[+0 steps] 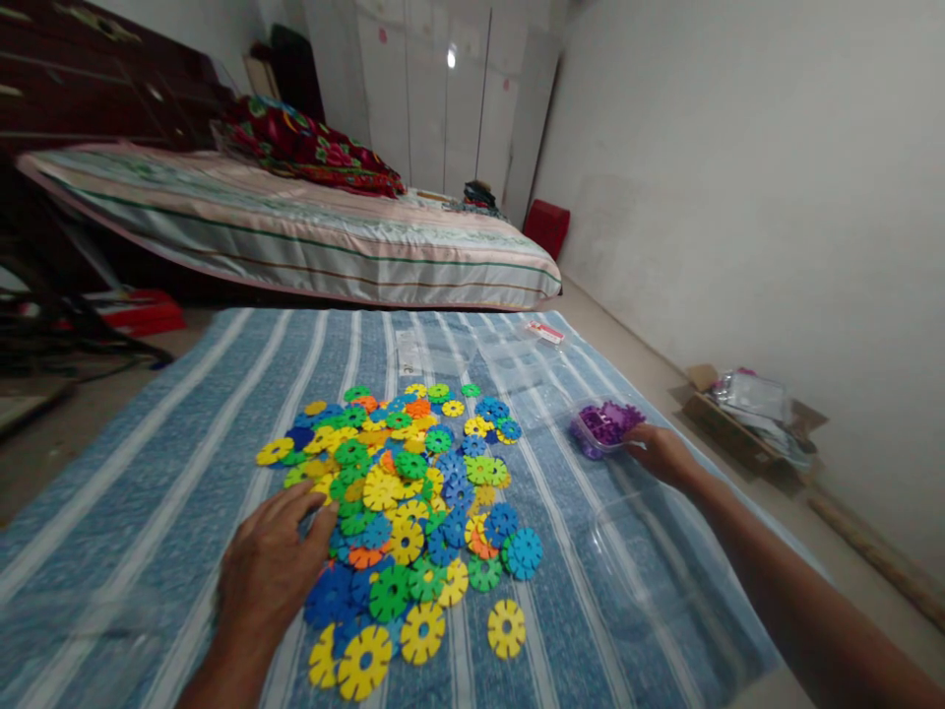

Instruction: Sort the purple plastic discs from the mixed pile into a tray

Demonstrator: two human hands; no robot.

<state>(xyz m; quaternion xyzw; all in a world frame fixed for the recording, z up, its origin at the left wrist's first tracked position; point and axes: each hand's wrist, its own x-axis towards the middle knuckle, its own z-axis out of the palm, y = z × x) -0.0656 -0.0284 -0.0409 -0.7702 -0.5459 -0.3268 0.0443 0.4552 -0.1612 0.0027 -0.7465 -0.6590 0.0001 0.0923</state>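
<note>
Interlocking plastic discs (406,542) with notched edges, in yellow, green, blue and orange, lie in a loose pile on the striped blue cloth (199,473). At the pile's left side is my left hand (273,547), palm down. Its thumb and fingers are apart and its fingertips reach the outer discs. To the right of the pile stands a small clear tub (593,448) filled with purple notched discs (609,421). My right hand (661,453) has its fingers closed at the tub's right rim; what lies between the fingertips is partly hidden.
A clear plastic lid or tray (635,551) lies on the cloth near my right forearm. Clear plastic bags (509,364) lie beyond the pile. Behind stands a bed (332,231) with a red floral blanket (317,148). An open cardboard box (753,423) sits on the floor at right.
</note>
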